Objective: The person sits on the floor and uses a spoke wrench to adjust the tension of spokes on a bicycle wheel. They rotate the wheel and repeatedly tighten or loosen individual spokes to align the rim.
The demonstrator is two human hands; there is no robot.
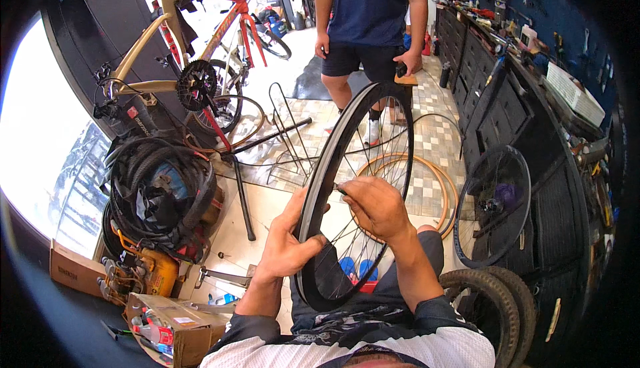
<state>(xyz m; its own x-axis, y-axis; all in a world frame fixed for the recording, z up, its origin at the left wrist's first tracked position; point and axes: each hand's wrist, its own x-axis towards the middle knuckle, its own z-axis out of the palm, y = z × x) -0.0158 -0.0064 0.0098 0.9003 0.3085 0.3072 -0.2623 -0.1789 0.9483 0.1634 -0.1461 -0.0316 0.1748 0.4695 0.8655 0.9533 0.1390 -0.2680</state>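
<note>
A black bicycle wheel (329,157) stands upright and tilted in front of me, its spokes showing and a pale strip along the rim. My left hand (287,247) is wrapped round the near left side of the rim, with the thumb on the inner side. My right hand (377,208) reaches over the spokes, fingers pinched close to the rim's inner edge. From those fingertips pokes a small dark piece (341,189), too small to name. Between my hands and the floor, the lower rim hangs over my lap.
Another person (370,18) stands beyond the wheel, holding a dark object. A bike frame (147,87) is held up at left, above piled tyres (157,181) and a cardboard box (177,335). Tan tyres (448,188) lie ahead; another wheel (460,235) leans against black cabinets (507,111) at right.
</note>
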